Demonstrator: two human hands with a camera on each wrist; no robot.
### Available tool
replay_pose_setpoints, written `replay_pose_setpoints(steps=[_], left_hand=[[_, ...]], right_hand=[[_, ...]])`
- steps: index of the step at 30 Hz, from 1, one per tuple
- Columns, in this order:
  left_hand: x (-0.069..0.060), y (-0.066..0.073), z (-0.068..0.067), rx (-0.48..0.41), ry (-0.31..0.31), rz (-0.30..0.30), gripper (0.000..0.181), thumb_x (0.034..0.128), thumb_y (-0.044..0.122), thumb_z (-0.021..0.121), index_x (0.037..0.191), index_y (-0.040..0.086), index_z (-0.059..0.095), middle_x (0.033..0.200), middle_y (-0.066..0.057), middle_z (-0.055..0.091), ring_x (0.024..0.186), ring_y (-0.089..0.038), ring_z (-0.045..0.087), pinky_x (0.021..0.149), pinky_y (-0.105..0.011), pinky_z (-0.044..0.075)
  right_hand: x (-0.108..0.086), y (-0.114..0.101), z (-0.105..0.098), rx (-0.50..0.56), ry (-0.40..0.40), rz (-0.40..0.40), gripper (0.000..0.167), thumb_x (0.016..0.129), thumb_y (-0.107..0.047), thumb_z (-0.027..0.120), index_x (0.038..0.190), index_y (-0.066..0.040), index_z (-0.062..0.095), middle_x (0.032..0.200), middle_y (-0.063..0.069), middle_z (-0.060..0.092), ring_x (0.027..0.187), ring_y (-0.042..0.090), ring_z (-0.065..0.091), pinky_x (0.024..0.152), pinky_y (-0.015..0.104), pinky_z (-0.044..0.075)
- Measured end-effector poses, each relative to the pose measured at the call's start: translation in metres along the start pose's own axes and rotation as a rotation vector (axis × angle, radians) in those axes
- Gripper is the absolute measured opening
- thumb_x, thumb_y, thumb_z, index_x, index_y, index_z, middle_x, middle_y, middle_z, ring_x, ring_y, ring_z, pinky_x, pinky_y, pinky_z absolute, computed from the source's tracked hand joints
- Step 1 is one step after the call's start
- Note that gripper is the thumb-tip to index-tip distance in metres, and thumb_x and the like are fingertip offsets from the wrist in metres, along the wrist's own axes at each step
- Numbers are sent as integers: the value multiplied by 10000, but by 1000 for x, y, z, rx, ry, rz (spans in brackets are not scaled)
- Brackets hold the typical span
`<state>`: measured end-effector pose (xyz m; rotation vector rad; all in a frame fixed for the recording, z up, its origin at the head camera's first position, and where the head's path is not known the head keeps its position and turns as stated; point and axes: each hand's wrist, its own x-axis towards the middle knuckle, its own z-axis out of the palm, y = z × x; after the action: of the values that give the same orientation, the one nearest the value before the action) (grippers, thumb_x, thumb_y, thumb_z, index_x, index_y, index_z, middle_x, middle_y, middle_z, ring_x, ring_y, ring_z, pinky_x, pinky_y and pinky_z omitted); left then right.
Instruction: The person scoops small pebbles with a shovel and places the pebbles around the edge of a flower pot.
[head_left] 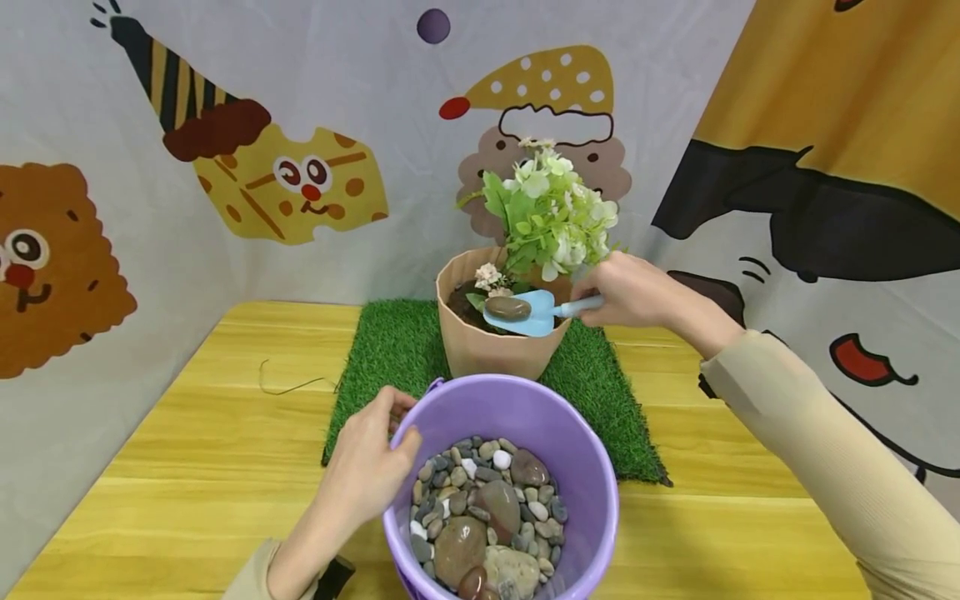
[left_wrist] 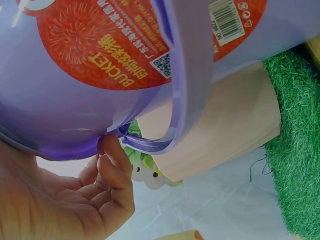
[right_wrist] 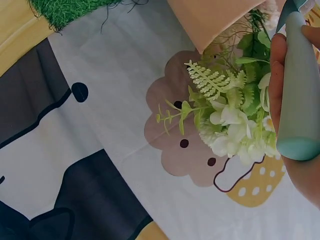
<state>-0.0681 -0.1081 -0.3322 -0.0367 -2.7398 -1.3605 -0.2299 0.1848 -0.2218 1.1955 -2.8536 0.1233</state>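
My right hand (head_left: 626,292) grips the handle of a small light-blue trowel (head_left: 538,315) over the pot. A brown oval stone (head_left: 507,309) lies on its blade. Below the blade is a peach flower pot (head_left: 491,354) with dark soil, a small pale flower and a leafy bunch of white flowers (head_left: 558,217). In the right wrist view the trowel handle (right_wrist: 299,95) crosses my palm. My left hand (head_left: 367,458) holds the rim of a purple bucket (head_left: 592,467), thumb at the rim and fingers outside. Inside the bucket are pebbles (head_left: 450,475) and larger smooth stones (head_left: 461,546).
The pot stands on a green artificial grass mat (head_left: 401,342), behind the bucket, on a yellow wooden table (head_left: 187,467). A thin dark wire (head_left: 288,390) lies on the left. The bucket's handle (left_wrist: 192,75) hangs at its outer side. A printed cloth (head_left: 315,67) backs the table.
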Motion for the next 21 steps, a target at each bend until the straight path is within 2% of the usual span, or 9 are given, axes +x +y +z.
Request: replay_pose_setpoints(steps=[8, 14, 21], left_hand=[[-1, 1, 0, -22, -11, 2, 272, 822, 50, 556, 1092, 27, 578, 942, -89, 647, 794, -137, 591, 665, -263, 531], [-1, 0, 1, -19, -7, 4, 264, 830, 57, 561, 1091, 27, 578, 952, -91, 652, 811, -147, 601, 672, -268, 537], [-1, 1, 1, -18, -5, -4, 266, 827, 57, 564, 1092, 35, 579, 960, -96, 654, 813, -148, 605, 660, -264, 540]], right_hand=[[18, 1, 3, -13, -25, -69, 78, 745, -121, 692, 794, -168, 730, 654, -58, 628, 523, 74, 432, 525, 231, 379], [29, 1, 5, -77, -64, -102, 70, 738, -125, 672, 728, -194, 682, 591, -52, 516, 514, 86, 372, 511, 230, 331], [35, -5, 9, -180, -85, -113, 181, 705, -91, 657, 603, -194, 548, 553, -52, 409, 507, 107, 352, 490, 236, 302]])
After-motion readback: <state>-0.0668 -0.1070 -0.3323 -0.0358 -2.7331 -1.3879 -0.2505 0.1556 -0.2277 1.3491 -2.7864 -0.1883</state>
